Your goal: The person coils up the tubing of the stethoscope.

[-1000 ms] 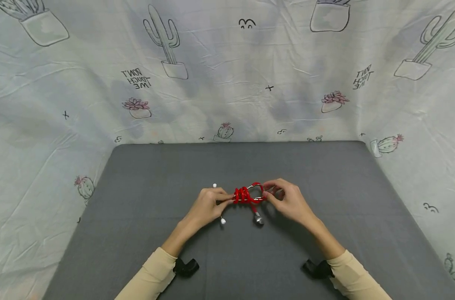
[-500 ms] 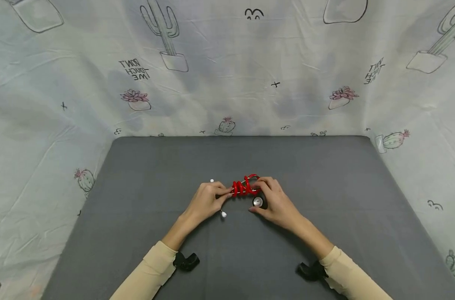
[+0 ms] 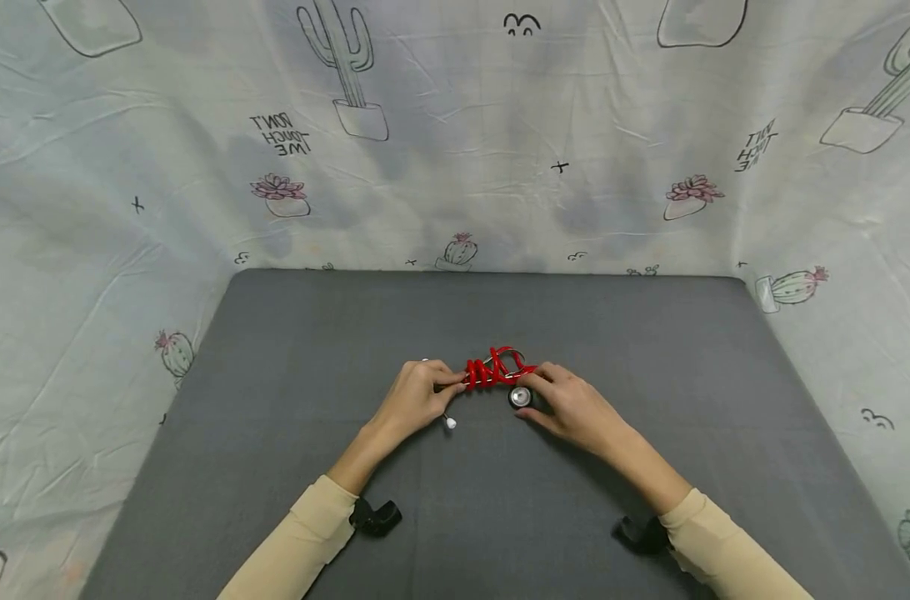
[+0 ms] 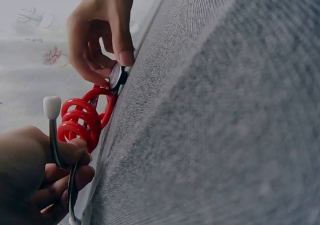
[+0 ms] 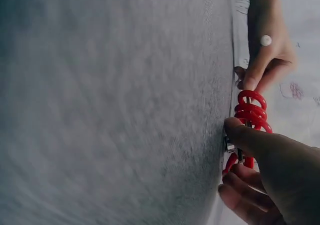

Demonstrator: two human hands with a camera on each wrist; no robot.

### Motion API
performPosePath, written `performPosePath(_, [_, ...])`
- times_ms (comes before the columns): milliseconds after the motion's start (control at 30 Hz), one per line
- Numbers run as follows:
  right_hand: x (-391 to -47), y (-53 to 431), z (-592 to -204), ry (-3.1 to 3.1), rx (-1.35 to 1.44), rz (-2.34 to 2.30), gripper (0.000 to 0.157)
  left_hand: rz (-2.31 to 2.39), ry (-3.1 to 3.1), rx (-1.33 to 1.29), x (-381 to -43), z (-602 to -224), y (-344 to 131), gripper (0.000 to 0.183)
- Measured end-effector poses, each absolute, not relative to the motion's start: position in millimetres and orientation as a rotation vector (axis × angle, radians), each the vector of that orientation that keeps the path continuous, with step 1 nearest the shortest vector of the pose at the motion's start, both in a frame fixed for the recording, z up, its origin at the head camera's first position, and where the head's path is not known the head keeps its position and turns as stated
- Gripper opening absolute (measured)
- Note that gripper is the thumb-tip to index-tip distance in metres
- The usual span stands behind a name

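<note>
A stethoscope (image 3: 473,377) is held just above the grey table, its red tubing wound in several coils around the metal ear tubes. My left hand (image 3: 412,398) pinches the ear tubes at the left end of the coils. One white ear tip (image 4: 52,107) sticks up beside that hand in the left wrist view; another shows below it in the head view. At the other end, my right hand (image 3: 575,408) holds the round chest piece (image 3: 520,397) between thumb and fingers, close below the coils. The right wrist view shows the coils (image 5: 251,110) between both hands, with the chest piece partly covered.
The grey table (image 3: 335,325) stretches around both hands. A pale cloth (image 3: 455,125) printed with cacti hangs behind it and along the sides. Black straps with mounts (image 3: 376,518) sit on both wrists, over cream sleeves.
My right hand has moved from the loop at the tubing's right end down to the chest piece, which was hanging free and is now between its fingers. The left hand keeps its grip.
</note>
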State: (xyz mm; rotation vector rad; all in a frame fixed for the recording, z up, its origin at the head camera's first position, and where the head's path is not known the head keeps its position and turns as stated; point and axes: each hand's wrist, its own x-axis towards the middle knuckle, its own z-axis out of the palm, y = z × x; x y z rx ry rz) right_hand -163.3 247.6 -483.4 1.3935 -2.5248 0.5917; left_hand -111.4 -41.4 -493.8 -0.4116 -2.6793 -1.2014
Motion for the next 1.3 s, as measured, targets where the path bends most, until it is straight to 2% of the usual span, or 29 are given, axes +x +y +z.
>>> performPosePath(267, [-165,239,-484,-2.450,1.597,0.442,0.027,-1.196,-2.637,-0.389,-111,-496,-36,0.016])
performPosePath(400, [-163,238,-485,-2.454,1.643,0.523,0.025,-1.188,-2.647,-0.372,-111,-497,-33,0.016])
performPosePath(633, [-160,236,-478,-2.493,1.692,0.818,0.034,-1.195,-2.623,-0.432,-110,-496,-30,0.017])
performPosePath(933, [-166,237,-477,-2.305,1.651,0.682,0.031,-1.346,-2.584,-0.433,-114,-494,-29,0.015])
performPosePath(1300, [-165,238,-471,-2.006,1.650,0.487,0.048,-1.700,-2.516,-0.379,-116,-480,-34,0.016])
